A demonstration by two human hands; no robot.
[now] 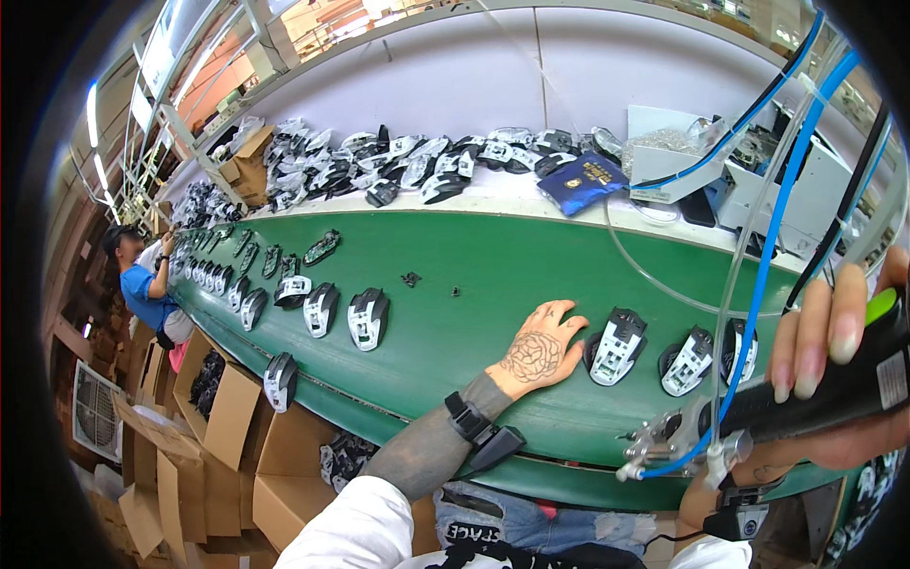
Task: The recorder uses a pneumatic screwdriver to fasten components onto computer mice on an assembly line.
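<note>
My left hand (542, 351) lies over the green conveyor belt, fingers apart and holding nothing. Its fingertips are close to a white and black mouse shell (616, 349); whether they touch it I cannot tell. At the right edge, my right hand (823, 327) is wrapped around a black powered screwdriver (806, 406). The tool lies tilted, with a metal and clear-plastic head (678, 444) pointing left over the belt's near side. Two more mouse shells, one white and black (690, 362) and one (741, 351) partly behind a blue hose, sit beyond the first.
Several mouse shells (368, 319) and circuit boards (322, 247) line the belt's left. Small black parts (410, 279) lie mid-belt. Bagged shells (445, 169) and a blue packet (583, 183) fill the back shelf. Blue air hoses (773, 228) hang right. Cardboard boxes (232, 403) and a co-worker (147, 284) are left.
</note>
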